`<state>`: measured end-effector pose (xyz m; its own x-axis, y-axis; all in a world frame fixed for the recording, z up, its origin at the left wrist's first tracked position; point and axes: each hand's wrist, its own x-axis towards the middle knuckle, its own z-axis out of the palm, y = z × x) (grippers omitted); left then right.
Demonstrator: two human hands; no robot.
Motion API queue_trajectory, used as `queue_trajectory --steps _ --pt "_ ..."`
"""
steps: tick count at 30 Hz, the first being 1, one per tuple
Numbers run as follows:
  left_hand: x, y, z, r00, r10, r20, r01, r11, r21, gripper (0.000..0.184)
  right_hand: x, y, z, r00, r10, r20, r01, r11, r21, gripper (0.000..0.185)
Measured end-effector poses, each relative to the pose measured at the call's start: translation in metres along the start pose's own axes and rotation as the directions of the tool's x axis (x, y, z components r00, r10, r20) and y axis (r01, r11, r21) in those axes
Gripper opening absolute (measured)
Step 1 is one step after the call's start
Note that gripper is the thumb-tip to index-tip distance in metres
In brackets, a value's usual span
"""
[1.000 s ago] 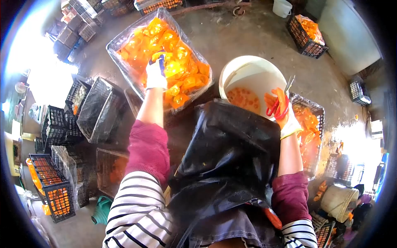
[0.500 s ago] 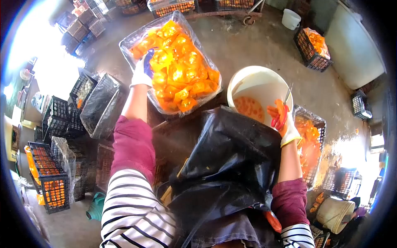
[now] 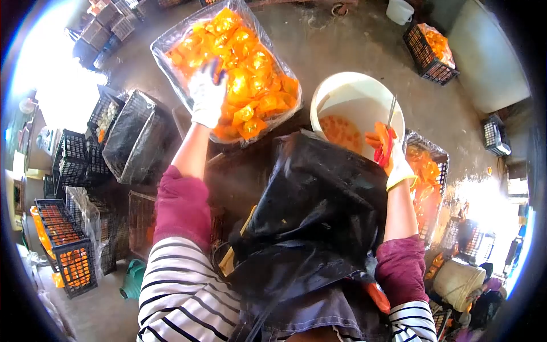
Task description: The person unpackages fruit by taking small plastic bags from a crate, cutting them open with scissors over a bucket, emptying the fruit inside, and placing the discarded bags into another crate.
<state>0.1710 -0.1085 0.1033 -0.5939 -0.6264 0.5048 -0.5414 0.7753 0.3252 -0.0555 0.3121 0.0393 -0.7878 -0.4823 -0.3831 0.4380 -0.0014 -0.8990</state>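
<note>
My left hand (image 3: 208, 94), in a white glove with dark fingertips, lies over the left part of a plastic-lined crate (image 3: 165, 68) full of shiny orange packets (image 3: 250, 80). Its fingers look spread, with nothing visible in them. In a white glove with orange fingers, my right hand (image 3: 390, 155) grips red-handled scissors (image 3: 383, 149), their blades pointing up. It is in front of the right rim of a white bucket (image 3: 329, 91) with orange pieces in liquid (image 3: 341, 132). A black apron (image 3: 319, 199) covers my lap.
Right of the bucket is a crate of orange packets (image 3: 424, 176). More crates stand at the left (image 3: 74, 251) and far right (image 3: 430, 54). A lined black crate (image 3: 137, 137) is left of my arm. A green container (image 3: 134, 279) sits on the floor, and a white bucket (image 3: 458, 282) lies at lower right.
Compared with half a second ago, my left hand has moved from the crate's left edge onto the packets. The camera view has shifted slightly. My right hand still holds the scissors.
</note>
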Motion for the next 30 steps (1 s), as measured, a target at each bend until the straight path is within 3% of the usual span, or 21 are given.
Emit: queue_trajectory --steps 2,4,6,7,10,12,13,14,15,16,18,20,22,24,25,26,27,28,29,30 --pt "-0.012 0.022 0.006 0.916 0.082 0.393 0.020 0.968 -0.249 0.048 -0.003 -0.002 0.009 0.998 -0.054 0.011 0.055 0.996 -0.077 0.048" --pt "-0.031 0.021 0.062 0.822 0.413 0.392 -0.397 0.909 -0.124 0.057 -0.003 -0.005 0.012 0.996 -0.088 -0.014 0.083 0.977 -0.198 0.049" --pt "-0.046 0.043 0.086 0.773 0.355 0.526 -0.463 0.882 0.085 0.070 0.007 0.002 0.003 0.989 -0.146 -0.015 0.142 0.977 -0.160 0.049" --pt "-0.050 0.044 0.106 0.725 0.205 0.658 -0.421 0.888 0.187 0.076 0.003 0.003 0.002 0.989 -0.149 0.000 0.148 0.983 -0.108 0.049" --pt "-0.045 0.045 0.142 0.763 0.087 0.640 -0.352 0.887 0.299 0.070 -0.001 -0.002 0.000 0.993 -0.120 -0.003 0.119 0.986 -0.120 0.051" --pt "-0.034 0.048 0.123 0.797 0.128 0.590 -0.265 0.952 0.151 0.050 -0.008 -0.004 0.005 0.994 -0.112 -0.008 0.109 0.981 -0.163 0.050" --pt "-0.027 0.038 0.129 0.789 -0.026 0.614 0.153 0.976 -0.156 0.044 -0.005 -0.002 0.002 0.991 -0.131 0.003 0.130 0.978 -0.164 0.047" --pt "-0.022 0.024 0.132 0.780 -0.083 0.620 0.412 0.814 -0.409 0.041 -0.002 0.000 -0.001 0.989 -0.148 -0.016 0.144 0.975 -0.168 0.046" --pt "-0.015 0.016 0.126 0.769 -0.140 0.624 0.612 0.446 -0.653 0.037 -0.003 -0.001 0.001 0.986 -0.161 -0.037 0.153 0.973 -0.170 0.045" --pt "-0.008 0.009 0.118 0.754 -0.196 0.626 0.647 0.066 -0.759 0.034 -0.006 -0.002 0.005 0.983 -0.174 -0.054 0.162 0.971 -0.174 0.044" --pt "-0.001 -0.005 0.098 0.772 -0.047 0.633 0.542 -0.473 -0.695 0.034 -0.010 -0.007 0.010 0.992 -0.116 -0.045 0.110 0.986 -0.126 0.043" --pt "0.001 -0.013 0.107 0.950 -0.022 0.310 0.303 -0.155 -0.940 0.034 -0.006 -0.005 0.012 0.995 -0.087 -0.048 0.081 0.990 -0.118 0.042" --pt "0.003 0.014 0.081 0.780 -0.159 0.605 0.471 -0.487 -0.735 0.033 -0.003 -0.001 0.009 0.994 -0.112 -0.011 0.111 0.990 -0.085 0.041" --pt "-0.001 0.062 0.068 0.740 -0.283 0.610 0.507 -0.361 -0.783 0.030 0.003 0.006 0.009 0.994 -0.107 0.009 0.107 0.985 -0.135 0.040" --pt "-0.005 0.079 0.078 0.813 -0.273 0.514 0.519 -0.060 -0.853 0.028 0.010 0.010 0.009 0.996 -0.090 0.005 0.090 0.975 -0.204 0.040" --pt "-0.009 0.104 0.083 0.838 -0.251 0.485 0.519 0.085 -0.851 0.027 0.021 0.015 0.004 0.997 -0.077 -0.008 0.072 0.960 -0.272 0.039" --pt "-0.012 0.128 0.087 0.860 -0.228 0.456 0.503 0.229 -0.834 0.028 0.043 0.029 -0.013 1.000 0.008 0.023 -0.006 0.995 -0.095 0.038" --pt "-0.018 0.161 0.077 0.838 -0.234 0.493 0.539 0.214 -0.815 0.033 0.026 0.018 -0.001 0.999 0.037 -0.012 -0.037 0.997 -0.061 0.032" --pt "-0.024 0.185 0.065 0.902 -0.197 0.385 0.421 0.600 -0.680 0.030 0.020 0.016 0.006 1.000 0.004 -0.022 -0.004 1.000 0.002 0.028" --pt "-0.035 0.196 0.063 0.977 0.107 0.184 -0.008 0.882 -0.471 0.033 0.014 0.015 0.008 0.999 -0.026 -0.033 0.028 0.998 0.062 0.024"
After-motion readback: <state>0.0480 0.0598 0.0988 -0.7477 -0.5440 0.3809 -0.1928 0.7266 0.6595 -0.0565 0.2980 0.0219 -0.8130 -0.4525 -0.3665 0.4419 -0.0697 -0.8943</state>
